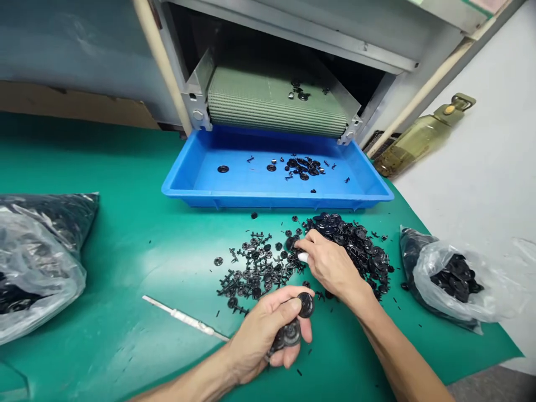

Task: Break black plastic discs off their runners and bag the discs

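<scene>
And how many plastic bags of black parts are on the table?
2. The left bag lies at the left of the green table, cut off by the picture's edge; the right bag lies right of the black disc pile. More could lie out of frame.

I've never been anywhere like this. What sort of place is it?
Probably a factory or workshop bench: a green conveyor belt ends above a blue tray, and many small black parts lie heaped on the green tabletop.

Left hand (263,329) half-curled, thumb (288,311) forward, nearer the front edge of the bench (125,240), right hand (329,259) farther in, fingertips (298,244) apparently pinched.
</scene>
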{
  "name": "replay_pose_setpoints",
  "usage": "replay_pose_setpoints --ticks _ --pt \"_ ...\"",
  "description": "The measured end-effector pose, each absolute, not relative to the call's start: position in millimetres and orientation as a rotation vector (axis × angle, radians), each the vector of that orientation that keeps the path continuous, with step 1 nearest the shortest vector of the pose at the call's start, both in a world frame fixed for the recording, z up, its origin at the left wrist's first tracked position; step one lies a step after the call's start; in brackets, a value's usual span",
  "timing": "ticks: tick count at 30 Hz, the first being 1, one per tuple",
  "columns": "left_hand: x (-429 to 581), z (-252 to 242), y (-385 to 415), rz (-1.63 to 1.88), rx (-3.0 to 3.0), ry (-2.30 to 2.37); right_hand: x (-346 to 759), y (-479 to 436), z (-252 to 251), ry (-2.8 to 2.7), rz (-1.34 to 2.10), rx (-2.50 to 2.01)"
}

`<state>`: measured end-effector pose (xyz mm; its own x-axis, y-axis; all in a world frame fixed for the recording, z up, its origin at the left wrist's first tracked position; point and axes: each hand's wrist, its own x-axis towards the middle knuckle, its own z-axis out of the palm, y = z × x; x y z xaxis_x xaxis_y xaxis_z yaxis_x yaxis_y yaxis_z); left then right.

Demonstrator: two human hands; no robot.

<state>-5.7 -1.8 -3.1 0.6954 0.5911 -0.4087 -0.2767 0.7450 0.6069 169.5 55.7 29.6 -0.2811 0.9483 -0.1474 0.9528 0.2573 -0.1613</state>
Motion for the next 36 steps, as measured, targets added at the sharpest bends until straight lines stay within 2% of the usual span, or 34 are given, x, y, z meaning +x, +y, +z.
replay_pose_setpoints --ticks 5,10,17,25,32,36 --pt "-3.7 -1.6 0.4 0.555 0.49 0.589 171.1 40.6 27.9 2.469 -0.339 1.916" --pt "-4.5 -2.2 -0.1 0.489 0.583 0.605 170.8 25.7 21.7 2.586 -0.553 2.022" --pt "-3.2 -1.5 1.1 0.547 0.519 0.609 180.8 20.4 13.9 2.799 -0.975 2.178" --pt "3.0 0.8 0.3 0.622 0.512 0.689 192.8 8.1 18.1 2.531 -1.536 2.532" --pt "7.5 -1.7 -6.8 0.613 0.725 0.727 176.7 -15.2 20.6 2.751 -1.432 2.244" --pt "8.5 -2.3 -7.2 0.633 0.71 0.679 169.4 -14.3 15.4 2.655 -1.69 2.251"
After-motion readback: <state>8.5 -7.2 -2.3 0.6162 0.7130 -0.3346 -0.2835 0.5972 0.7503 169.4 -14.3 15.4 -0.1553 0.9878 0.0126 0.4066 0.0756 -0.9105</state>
